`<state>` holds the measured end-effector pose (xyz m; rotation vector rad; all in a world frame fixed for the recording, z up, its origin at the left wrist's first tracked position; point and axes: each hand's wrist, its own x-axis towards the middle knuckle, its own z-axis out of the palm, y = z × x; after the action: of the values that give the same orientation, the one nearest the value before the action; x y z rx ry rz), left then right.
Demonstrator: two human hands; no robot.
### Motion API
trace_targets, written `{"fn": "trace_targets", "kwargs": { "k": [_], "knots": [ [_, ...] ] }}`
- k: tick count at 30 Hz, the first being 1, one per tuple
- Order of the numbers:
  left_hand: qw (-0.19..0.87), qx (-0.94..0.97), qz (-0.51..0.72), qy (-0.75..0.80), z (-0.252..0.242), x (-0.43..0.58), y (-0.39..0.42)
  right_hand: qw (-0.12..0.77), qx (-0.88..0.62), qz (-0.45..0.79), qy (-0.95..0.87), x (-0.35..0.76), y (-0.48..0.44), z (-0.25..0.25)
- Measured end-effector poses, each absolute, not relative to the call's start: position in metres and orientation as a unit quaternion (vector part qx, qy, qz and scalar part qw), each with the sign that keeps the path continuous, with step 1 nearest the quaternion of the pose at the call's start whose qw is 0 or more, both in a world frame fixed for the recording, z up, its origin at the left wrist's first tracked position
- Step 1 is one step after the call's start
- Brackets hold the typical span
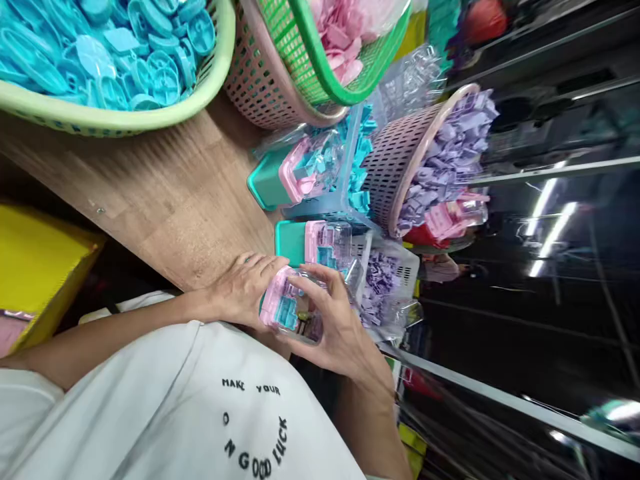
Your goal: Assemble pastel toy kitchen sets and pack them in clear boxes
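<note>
My left hand [243, 290] is closed around the teal base end of a small toy case [274, 297], which has a pink rim and a clear cover. Blue-teal pieces show inside the cover. Fingers and thumb of my right hand [333, 317] curve around the clear cover from the other side. Most of the case's base is hidden by my left hand. Just beyond my fingers, a similar toy case with a teal base [290, 241] rests on the wooden table [200, 220]. Another teal and pink case [275, 179] lies farther along, topped with clear plastic and loose blue pieces.
A pale green basket [215, 87] of blue parts and a bright green basket [333, 80] of pink parts stand along the table. A pink basket [395, 160] and a white basket [407, 267] hold purple parts. A yellow box [45, 267] sits below the table edge.
</note>
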<state>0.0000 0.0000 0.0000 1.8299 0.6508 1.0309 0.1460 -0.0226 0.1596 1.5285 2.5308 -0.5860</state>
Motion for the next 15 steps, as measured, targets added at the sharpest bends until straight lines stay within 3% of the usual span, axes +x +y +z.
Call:
{"fn": "trace_targets", "kwargs": {
  "k": [9, 15],
  "knots": [
    [0.457, 0.753, 0.397, 0.259, -0.002, -0.007, 0.003, 0.043, 0.507, -0.189, 0.84, 0.144, -0.023, 0.158],
    [0.416, 0.799, 0.37, 0.228, -0.01, -0.015, 0.013, -0.116, 0.593, -0.193, 0.773, 0.158, -0.051, 0.117]
  ]
}}
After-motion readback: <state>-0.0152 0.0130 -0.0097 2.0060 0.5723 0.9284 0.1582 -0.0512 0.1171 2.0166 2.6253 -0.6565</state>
